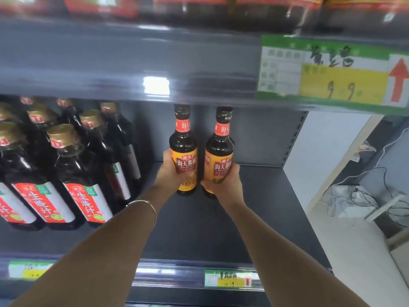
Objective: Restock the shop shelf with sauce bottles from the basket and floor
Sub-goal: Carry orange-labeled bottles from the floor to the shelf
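Note:
Two dark sauce bottles with orange-yellow labels and red neck bands stand upright side by side deep on the grey shelf point(254, 209). My left hand point(169, 171) grips the left bottle point(184, 142) around its lower body. My right hand point(223, 185) grips the right bottle point(220, 147) the same way. The bottles almost touch each other, and their bases are at the shelf surface. Both arms reach in from the shelf's front edge.
Several taller dark bottles with gold caps and red-white labels point(73, 173) fill the shelf's left part. The upper shelf edge point(132, 69) hangs low above, with a green-yellow price tag point(332, 72). White floor, cables and a box point(358, 202) lie to the right.

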`<control>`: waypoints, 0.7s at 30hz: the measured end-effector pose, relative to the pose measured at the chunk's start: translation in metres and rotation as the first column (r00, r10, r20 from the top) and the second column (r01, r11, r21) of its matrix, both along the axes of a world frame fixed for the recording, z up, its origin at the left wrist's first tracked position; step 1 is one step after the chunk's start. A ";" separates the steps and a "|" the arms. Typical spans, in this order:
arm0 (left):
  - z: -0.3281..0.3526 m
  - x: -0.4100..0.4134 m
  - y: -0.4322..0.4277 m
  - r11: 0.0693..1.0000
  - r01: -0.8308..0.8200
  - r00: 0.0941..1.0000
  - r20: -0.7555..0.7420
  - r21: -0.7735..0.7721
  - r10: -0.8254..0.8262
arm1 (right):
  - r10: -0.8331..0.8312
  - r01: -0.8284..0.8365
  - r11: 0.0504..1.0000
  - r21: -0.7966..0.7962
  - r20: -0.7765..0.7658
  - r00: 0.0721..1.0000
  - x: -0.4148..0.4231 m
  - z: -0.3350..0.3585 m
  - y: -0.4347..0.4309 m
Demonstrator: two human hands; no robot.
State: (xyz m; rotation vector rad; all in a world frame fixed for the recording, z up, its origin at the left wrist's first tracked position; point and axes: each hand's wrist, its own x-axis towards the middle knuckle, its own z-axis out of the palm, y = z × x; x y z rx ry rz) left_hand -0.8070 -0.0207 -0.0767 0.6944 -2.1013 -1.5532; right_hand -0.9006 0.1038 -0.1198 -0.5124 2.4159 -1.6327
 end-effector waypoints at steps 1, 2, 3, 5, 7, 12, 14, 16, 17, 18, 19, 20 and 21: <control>-0.001 -0.005 -0.003 1.000 -0.011 1.000 0.000 -0.014 0.011 | -0.009 0.009 1.000 0.010 -0.024 1.000 -0.004 -0.001 -0.004; -0.002 -0.010 -0.005 0.999 -0.034 0.999 0.011 -0.038 0.034 | -0.021 0.021 1.000 0.021 -0.044 0.999 -0.008 -0.001 -0.008; -0.003 -0.013 -0.007 0.996 -0.059 0.998 0.024 -0.063 0.060 | -0.035 0.037 0.999 0.034 -0.057 0.998 -0.012 -0.002 -0.011; -0.006 -0.018 -0.009 0.996 -0.069 0.998 -0.010 -0.063 0.068 | -0.040 0.043 0.998 0.041 -0.059 0.997 -0.017 -0.003 -0.014; -0.009 -0.018 -0.008 0.998 -0.054 0.997 -0.051 -0.026 0.053 | 0.010 -0.010 1.000 -0.014 -0.022 1.000 -0.020 -0.007 -0.011; -0.015 -0.021 0.000 0.991 -0.133 0.991 0.023 -0.020 0.133 | 0.037 -0.037 0.999 -0.002 -0.031 0.999 -0.021 -0.012 -0.005; -0.014 -0.023 0.002 0.986 -0.163 0.986 0.040 -0.041 0.164 | 0.010 -0.009 1.000 0.024 -0.045 0.999 -0.020 -0.012 -0.009; -0.012 -0.024 0.002 0.987 -0.155 0.987 0.042 -0.042 0.156 | -0.012 0.015 0.999 0.037 -0.059 0.998 -0.020 -0.012 -0.011; -0.012 -0.024 0.002 0.987 -0.151 0.987 0.045 -0.046 0.153 | -0.017 0.020 0.999 0.044 -0.067 0.998 -0.020 -0.012 -0.012; -0.011 -0.024 0.003 0.987 -0.150 0.987 0.048 -0.051 0.153 | -0.017 0.020 0.999 0.051 -0.073 0.997 -0.021 -0.013 -0.013; -0.011 -0.023 0.002 0.987 -0.150 0.987 0.050 -0.055 0.153 | -0.014 0.018 0.998 0.053 -0.077 0.997 -0.022 -0.013 -0.013; -0.011 -0.023 0.003 0.987 -0.149 0.987 0.049 -0.060 0.152 | -0.012 0.016 0.999 0.051 -0.078 0.997 -0.023 -0.013 -0.013; -0.012 -0.023 0.003 0.987 -0.147 0.987 0.048 -0.064 0.150 | -0.011 0.014 0.999 0.049 -0.076 0.997 -0.024 -0.013 -0.013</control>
